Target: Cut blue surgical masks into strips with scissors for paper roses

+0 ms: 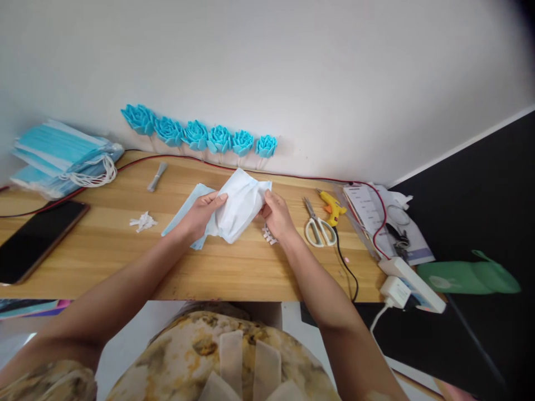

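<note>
Between both hands, above the middle of the wooden table (125,267), is an opened-out white and pale blue face mask sheet (240,209). My left hand (205,210) pinches its left edge between thumb and fingers. On the right edge, my right hand (276,213) has its fingers closed on the sheet. Beneath and left of the sheet lie pale blue mask pieces (184,211), partly covered by my left hand. A few small white scraps (268,235) show beside my right wrist, partly hidden.
Several blue flowers (195,135) on stems lean against the wall. Left are stacked face masks (62,153), a phone (39,239), a bundle of thin ties (157,176) and white strips (143,221). Right are scissors (320,229), a yellow glue gun (333,207) and a power strip (412,284).
</note>
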The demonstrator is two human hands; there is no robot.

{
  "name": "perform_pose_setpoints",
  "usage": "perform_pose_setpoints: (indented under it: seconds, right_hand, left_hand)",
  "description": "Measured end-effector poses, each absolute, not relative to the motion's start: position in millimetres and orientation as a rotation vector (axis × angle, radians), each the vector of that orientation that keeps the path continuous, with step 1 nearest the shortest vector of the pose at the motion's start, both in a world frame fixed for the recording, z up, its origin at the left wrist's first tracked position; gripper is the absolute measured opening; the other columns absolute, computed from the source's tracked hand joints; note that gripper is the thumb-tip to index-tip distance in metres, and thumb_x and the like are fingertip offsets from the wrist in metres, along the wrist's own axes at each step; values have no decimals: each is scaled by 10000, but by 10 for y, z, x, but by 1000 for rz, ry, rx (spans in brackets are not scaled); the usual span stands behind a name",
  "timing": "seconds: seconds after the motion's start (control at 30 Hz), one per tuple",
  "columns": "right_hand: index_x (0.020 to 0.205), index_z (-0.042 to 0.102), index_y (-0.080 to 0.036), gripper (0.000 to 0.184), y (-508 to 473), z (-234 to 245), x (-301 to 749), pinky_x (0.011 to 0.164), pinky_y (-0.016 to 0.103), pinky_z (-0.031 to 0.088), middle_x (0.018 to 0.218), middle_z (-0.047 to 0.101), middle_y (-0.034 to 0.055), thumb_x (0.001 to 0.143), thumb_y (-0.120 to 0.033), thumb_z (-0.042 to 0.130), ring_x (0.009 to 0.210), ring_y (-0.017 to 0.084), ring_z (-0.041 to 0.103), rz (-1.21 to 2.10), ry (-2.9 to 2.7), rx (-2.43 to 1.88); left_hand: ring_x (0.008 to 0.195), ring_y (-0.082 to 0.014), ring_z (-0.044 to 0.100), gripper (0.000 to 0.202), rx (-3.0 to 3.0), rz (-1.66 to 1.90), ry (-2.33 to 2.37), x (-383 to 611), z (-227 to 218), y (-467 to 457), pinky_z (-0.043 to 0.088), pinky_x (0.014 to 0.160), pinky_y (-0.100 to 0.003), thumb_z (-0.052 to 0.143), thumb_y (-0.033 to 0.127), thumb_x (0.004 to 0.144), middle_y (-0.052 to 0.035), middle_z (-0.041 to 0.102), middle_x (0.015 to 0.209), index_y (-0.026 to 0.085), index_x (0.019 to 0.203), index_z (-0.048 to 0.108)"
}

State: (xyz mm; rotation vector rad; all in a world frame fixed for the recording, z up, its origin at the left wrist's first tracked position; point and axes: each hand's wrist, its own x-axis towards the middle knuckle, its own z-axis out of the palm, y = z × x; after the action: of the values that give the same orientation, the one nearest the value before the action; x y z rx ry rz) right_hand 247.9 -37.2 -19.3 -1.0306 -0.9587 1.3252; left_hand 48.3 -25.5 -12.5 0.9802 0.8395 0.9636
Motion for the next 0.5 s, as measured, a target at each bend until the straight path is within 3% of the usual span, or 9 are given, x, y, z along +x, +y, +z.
perform_pose_setpoints:
  seconds: [0.13,0.27,0.4,0.5]
  right_hand:
    - [836,688,-209,408,-385,-106,2559,533,235,406,658,584,-42,692,-573,802,574,109,483,1161,-1081,-1161]
    - [798,677,-200,340,-388,-64,2610,522,219,344,627,513,-55,779,-534,740,566,90,408,888,-1207,-1263]
    - [843,641,-209,341,-352,-93,2612,499,206,328,635,477,-63,803,-540,711,559,84,381,812,-993,-1219]
    - [854,600,-215,363,-322,-112,2599,479,195,337,660,489,-63,783,-551,718,560,81,400,854,-821,-1186]
  left_hand:
    - [495,-113,480,464,1112,857,915,484,-89,-270,342,447,-226,835,605,659,8,620,603,166,710,697]
    - [538,-120,529,427,1047,834,848,453,-89,-250,372,469,-221,876,544,635,-6,681,690,177,821,760]
    - [845,-203,684,442,925,965,738,449,-82,-222,527,681,-267,907,417,638,-71,771,1026,213,1010,781]
    - [1048,-276,686,496,921,1006,667,480,-112,-198,556,836,-351,887,392,673,-107,758,1141,198,1110,755]
